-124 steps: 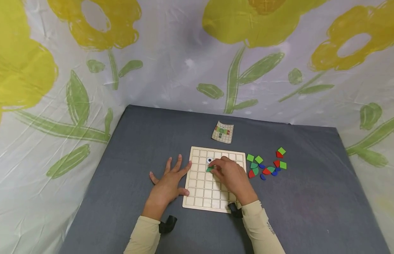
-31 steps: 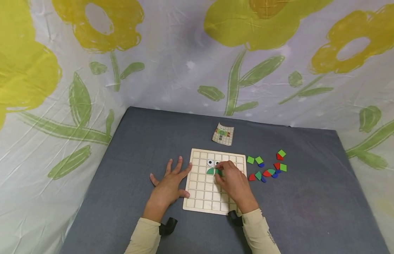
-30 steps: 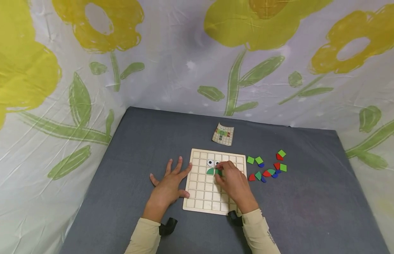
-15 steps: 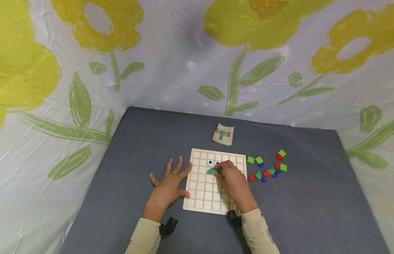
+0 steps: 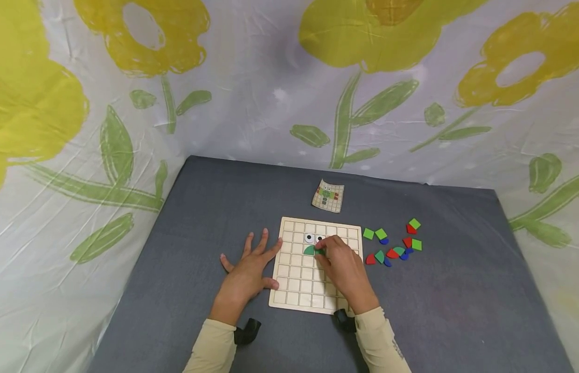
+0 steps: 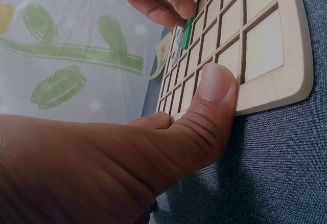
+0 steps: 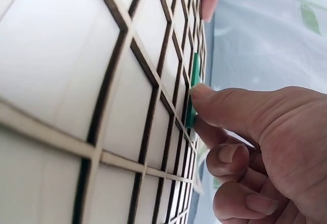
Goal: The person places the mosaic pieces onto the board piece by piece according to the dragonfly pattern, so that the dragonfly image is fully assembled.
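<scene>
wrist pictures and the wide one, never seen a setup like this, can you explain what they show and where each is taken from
No machine here, just a person: the left grip and right grip are bare hands. The wide view comes from a camera on the head, looking forward and down; the close views come from one camera on each wrist. On the grey tabletop lies a wooden grid board bearing two eye pieces, with a picture card beyond it and loose coloured pieces to its right. The left grip spreads its fingers, thumb on the board's edge. The right grip pinches a green piece at the board; a second green piece lies just left of it.
</scene>
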`<state>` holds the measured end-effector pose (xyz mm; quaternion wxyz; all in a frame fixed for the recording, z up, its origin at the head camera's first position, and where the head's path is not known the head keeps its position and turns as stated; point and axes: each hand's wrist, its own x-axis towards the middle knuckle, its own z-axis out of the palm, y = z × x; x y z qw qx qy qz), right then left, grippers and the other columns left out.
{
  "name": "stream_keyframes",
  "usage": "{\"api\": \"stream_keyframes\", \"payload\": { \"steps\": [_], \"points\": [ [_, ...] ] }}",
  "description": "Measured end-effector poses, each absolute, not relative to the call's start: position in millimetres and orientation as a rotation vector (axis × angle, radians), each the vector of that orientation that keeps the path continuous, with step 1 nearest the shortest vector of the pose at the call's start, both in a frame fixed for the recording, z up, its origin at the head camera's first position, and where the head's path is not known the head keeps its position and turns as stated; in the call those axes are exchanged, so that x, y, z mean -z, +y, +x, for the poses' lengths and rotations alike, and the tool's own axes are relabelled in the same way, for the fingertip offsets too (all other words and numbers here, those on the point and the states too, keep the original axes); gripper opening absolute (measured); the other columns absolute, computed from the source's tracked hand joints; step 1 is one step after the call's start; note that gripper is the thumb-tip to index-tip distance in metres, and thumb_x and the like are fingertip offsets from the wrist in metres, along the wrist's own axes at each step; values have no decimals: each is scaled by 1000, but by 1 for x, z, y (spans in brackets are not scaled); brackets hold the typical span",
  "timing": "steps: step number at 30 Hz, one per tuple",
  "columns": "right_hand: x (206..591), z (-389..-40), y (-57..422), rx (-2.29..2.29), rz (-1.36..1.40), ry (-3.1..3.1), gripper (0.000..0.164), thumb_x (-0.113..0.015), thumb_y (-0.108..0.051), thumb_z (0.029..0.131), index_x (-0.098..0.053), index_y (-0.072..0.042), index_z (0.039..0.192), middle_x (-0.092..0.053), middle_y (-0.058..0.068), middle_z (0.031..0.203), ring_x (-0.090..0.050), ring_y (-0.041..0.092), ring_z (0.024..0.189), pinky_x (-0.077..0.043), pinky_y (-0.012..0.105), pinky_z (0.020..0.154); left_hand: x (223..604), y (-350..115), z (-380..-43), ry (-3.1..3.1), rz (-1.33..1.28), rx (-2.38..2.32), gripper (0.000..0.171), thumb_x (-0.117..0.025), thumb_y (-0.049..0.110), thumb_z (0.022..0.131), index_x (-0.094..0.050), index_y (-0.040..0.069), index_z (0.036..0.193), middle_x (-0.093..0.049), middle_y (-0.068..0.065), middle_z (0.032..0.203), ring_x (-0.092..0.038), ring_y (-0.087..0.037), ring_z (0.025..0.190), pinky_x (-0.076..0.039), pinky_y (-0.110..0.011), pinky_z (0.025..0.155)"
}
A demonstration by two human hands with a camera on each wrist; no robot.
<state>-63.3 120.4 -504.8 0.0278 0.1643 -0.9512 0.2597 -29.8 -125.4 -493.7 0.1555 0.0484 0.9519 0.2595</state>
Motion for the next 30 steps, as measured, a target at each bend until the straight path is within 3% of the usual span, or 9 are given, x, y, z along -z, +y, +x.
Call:
{"api": "stream_keyframes", "payload": {
  "steps": [5, 9, 12, 22, 30],
  "points": [
    [503, -63, 126, -817, 483, -2946, 19, -86, -15, 91, -76, -13, 107, -71, 0, 109, -68, 15, 78, -56, 34, 62, 494, -126, -30, 2720, 140, -737, 105, -89, 31, 72, -40, 33, 165, -15, -5, 177, -4, -39, 164, -1, -96, 101],
    [500, -63, 137, -842, 430, -2947, 16, -83, -16, 94, -75, -15, 108, -69, -1, 105, -55, 11, 64, -47, 30, 54, 494, -126, -30, 2715, 141, -745, 105, -89, 31, 73, -39, 33, 165, -14, -5, 177, -3, -39, 164, 0, -96, 101],
    [500, -64, 148, -861, 375, -2958, 16, -80, -19, 97, -74, -15, 110, -68, -2, 104, -50, 10, 64, -44, 28, 53, 493, -126, -30, 2713, 139, -737, 105, -89, 31, 74, -38, 34, 165, -14, -4, 177, -2, -39, 164, 1, -95, 102],
    [503, -66, 190, -861, 183, -2946, 22, -78, -23, 99, -72, -9, 115, -69, 6, 104, -55, 16, 71, -48, 33, 59, 492, -125, -32, 2711, 137, -709, 105, -88, 32, 74, -38, 34, 166, -13, -4, 177, -2, -39, 164, 1, -95, 102],
    [508, -60, 227, -768, 141, -2906, 18, -72, -6, 100, -74, -6, 118, -69, 12, 112, -67, 29, 81, -57, 49, 68, 492, -125, -31, 2714, 139, -705, 105, -88, 32, 74, -38, 33, 166, -13, -5, 177, -2, -39, 164, 0, -96, 102]
  ]
}}
